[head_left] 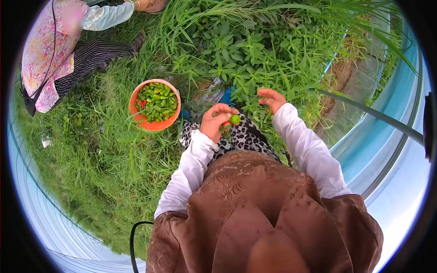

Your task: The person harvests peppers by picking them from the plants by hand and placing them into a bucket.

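My left hand [217, 122] is closed around a few small peppers in front of my knees. A round green pepper [235, 119] pokes out past the fingertips, and a red pepper [226, 124] shows beneath them. To the right, my right hand [271, 99] hovers over the leaves with its fingers bent and apart, and I see nothing in it. An orange bucket [160, 125] stands in the grass left of my left hand. Inside are many green peppers [158, 101] and a couple of red ones [142, 103].
Leafy green plants [232, 50] grow ahead, mixed with tall grass [109, 154]. At the upper left another person [54, 50] bends toward the plants. A grey pole [373, 113] slants across the right side, beside plastic sheeting [387, 154].
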`<state>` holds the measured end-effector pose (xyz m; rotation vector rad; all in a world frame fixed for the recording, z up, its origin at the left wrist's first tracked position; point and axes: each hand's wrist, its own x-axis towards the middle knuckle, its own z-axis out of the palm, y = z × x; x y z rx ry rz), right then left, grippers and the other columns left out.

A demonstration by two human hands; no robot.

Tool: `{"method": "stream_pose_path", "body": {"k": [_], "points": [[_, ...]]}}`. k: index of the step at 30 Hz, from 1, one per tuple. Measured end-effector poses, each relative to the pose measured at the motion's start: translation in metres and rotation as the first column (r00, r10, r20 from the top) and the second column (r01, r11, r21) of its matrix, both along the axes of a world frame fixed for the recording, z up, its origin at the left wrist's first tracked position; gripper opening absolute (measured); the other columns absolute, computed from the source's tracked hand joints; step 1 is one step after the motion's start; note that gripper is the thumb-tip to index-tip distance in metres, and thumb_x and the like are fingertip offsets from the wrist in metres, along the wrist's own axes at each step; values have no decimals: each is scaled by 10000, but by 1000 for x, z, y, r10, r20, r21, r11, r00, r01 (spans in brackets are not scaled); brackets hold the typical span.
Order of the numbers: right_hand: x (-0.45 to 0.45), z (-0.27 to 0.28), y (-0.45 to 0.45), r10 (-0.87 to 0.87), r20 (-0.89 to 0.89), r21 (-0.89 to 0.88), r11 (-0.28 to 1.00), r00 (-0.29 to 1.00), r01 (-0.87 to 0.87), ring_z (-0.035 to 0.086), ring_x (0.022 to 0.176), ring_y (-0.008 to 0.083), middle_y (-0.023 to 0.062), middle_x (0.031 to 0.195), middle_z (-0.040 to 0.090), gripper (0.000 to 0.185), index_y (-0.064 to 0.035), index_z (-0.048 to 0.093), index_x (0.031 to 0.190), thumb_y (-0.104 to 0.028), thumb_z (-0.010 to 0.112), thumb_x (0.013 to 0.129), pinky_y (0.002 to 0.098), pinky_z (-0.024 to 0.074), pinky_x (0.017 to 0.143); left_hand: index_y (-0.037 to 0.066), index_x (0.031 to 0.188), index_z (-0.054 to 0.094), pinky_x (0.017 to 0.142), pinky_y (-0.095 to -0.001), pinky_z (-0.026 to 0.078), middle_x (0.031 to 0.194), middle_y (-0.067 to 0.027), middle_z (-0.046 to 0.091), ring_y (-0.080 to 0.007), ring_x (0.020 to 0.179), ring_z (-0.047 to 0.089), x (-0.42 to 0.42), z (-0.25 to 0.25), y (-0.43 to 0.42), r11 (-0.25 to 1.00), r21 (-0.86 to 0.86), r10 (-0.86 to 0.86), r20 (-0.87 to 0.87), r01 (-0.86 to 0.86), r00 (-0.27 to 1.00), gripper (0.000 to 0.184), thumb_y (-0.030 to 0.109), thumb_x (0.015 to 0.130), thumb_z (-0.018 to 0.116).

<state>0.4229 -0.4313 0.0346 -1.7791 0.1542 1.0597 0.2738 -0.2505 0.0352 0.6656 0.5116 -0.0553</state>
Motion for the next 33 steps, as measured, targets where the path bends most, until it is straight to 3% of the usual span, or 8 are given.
{"method": "stream_pose_path", "body": {"k": [3, 6, 9, 12, 15, 20, 24, 33], "points": [[-12, 13, 15, -47, -28, 206, 977, 999, 52, 500, 1063, 176, 53, 1177, 530, 430, -89, 515, 1149, -26, 412, 736, 280, 398, 707, 11, 993, 540, 688, -338, 513, 936, -135, 602, -209, 780, 595, 7, 1, -19, 994, -26, -106, -103, 104, 989, 223, 1, 771, 550], [-32, 7, 28, 41, 116, 374, 924, 992, -82, 473, 1090, 235, 85, 1188, 505, 384, -68, 519, 1135, -70, 405, 769, 339, 397, 832, 34, 991, 548, 507, -233, 409, 845, -73, 605, -99, 619, 529, 18, 13, -38, 976, 84, -187, -161, 202, 969, 249, 20, 745, 588], [-39, 14, 37, 308, 161, 132, 935, 938, -330, 468, 1102, 248, 113, 1204, 489, 339, -54, 502, 1151, -180, 434, 843, 342, 380, 887, 47, 947, 550, 446, -214, 321, 688, -1, 541, -77, 529, 469, 22, 3, -56, 947, 265, -131, -197, 181, 972, 226, 29, 730, 606], [-40, 9, 38, 519, 427, -17, 824, 741, -567, 469, 1106, 244, 149, 1209, 479, 374, -54, 475, 1182, -267, 455, 876, 323, 366, 921, 42, 932, 548, 443, -218, 324, 689, -10, 545, -85, 532, 473, 16, -5, -47, 986, 100, -101, -268, 132, 958, 207, 34, 734, 608], [-43, 16, 34, 230, 225, 269, 919, 947, -288, 478, 1095, 229, 165, 1216, 475, 409, -45, 426, 1229, -230, 493, 870, 318, 365, 930, 36, 949, 542, 454, -217, 353, 759, -47, 573, -113, 538, 495, 0, -14, -26, 997, 61, 69, -265, -55, 962, 208, 31, 747, 592], [-25, 16, 18, 205, 46, 149, 966, 978, -210, 491, 1078, 192, 133, 1144, 535, 373, -34, 456, 1200, -154, 518, 852, 290, 381, 914, 71, 1042, 496, 578, -278, 450, 872, -80, 587, -195, 735, 572, -63, -61, 76, 910, 95, 409, -375, -404, 832, 272, 88, 774, 543], [-24, 9, 4, 154, 39, 72, 985, 987, -156, 498, 1066, 192, 132, 1143, 537, 362, -26, 467, 1185, -127, 522, 842, 297, 384, 919, 80, 1198, 405, 891, -417, 363, 1274, -122, 358, -277, 1057, 457, -101, -80, 144, 559, 202, 747, -542, -804, 384, 490, 231, 760, 565], [-32, -35, 9, 332, -131, -82, 935, 934, -344, 559, 961, 135, 22, 1102, 574, 335, -128, 503, 1154, -255, 505, 845, 270, 396, 727, 69, 1258, 377, 858, -373, 385, 1281, -127, 367, -277, 1100, 447, -163, -174, 141, 702, 345, 597, -761, -622, 252, 558, 295, 793, 586]]}}
